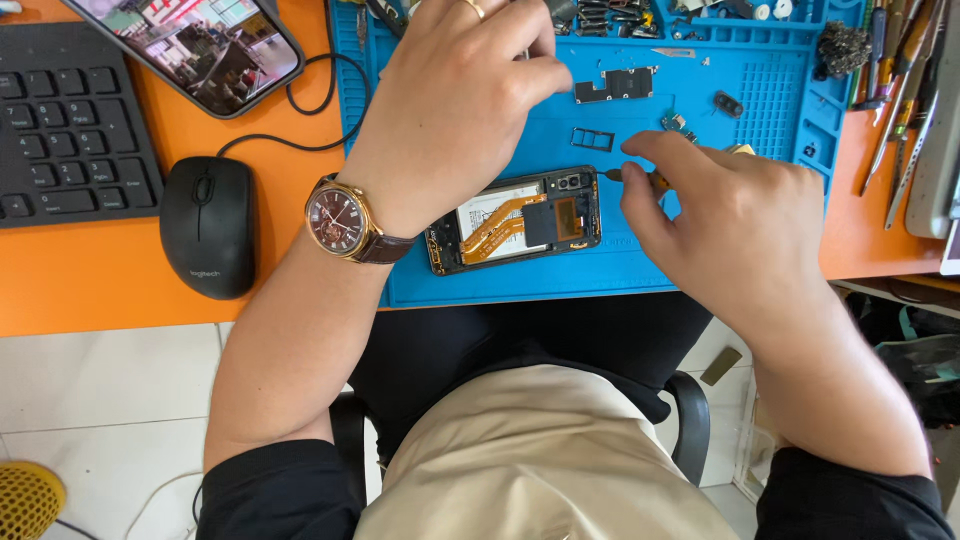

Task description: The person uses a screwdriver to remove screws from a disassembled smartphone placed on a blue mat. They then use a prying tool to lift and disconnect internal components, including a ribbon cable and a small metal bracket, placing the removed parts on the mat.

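**Blue repair mat with an opened phone between two hands**

Blue silicone mat point(620, 270) lies on an orange desk point(90, 280). On its near part rests an opened smartphone point(515, 220), back cover off, showing orange flex cables, a white battery face and a camera module at its right end. Right hand point(735, 220) pinches a small screwdriver point(635, 178) between thumb and fingers, the tip pointing left, just beside the phone's upper right corner. Left hand point(455, 95), wearing a ring and a brown-dialled wristwatch point(345, 220), reaches over the mat towards the tray compartments; its fingers are curled, but what they grip cannot be told. The left wrist covers the phone's left end. Loose on the mat: a dark metal shield plate point(613, 85), a SIM tray point(592, 138) and a small board point(678, 126). Left of the mat sit a black mouse point(208, 225), a keyboard point(65, 130) and a second phone point(190, 45) with a lit screen. Hand tools point(900, 110) lie at the right edge.
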